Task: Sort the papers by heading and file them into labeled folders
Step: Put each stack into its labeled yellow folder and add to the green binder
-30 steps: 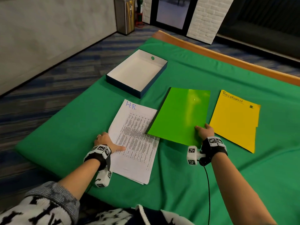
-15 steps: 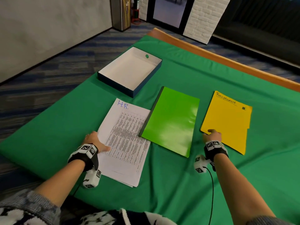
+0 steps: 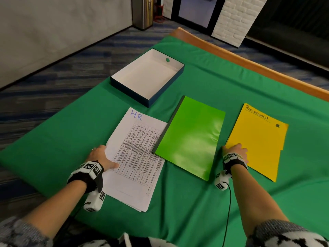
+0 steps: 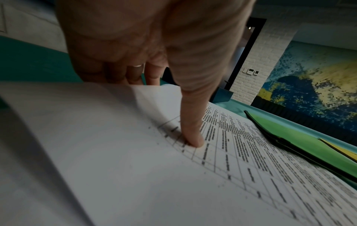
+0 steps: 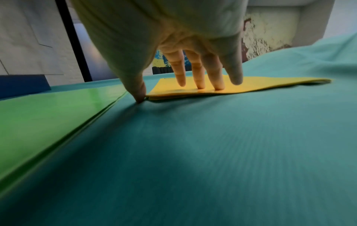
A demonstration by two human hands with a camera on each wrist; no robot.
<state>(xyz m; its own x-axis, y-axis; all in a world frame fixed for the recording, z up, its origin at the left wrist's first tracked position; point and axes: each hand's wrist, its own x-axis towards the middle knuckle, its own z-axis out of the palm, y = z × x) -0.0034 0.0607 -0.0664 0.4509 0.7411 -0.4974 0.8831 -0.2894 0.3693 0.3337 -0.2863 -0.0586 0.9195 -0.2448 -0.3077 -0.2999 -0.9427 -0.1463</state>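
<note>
Head view: white printed paper stack unfiled, pinched by left hand; right hand flat, fingers straight on closed yellow card folder.

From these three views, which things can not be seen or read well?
- Table text on the top sheet of the paper stack: too small in the head view, blurred in the left wrist view.
- Sheets under it: covered, headings hidden.
- Green folder: no label visible on its cover.
- Inside of the yellow folder: closed, right hand on its corner.
- Left hand fingers: partly behind the lifted page edge.
</note>
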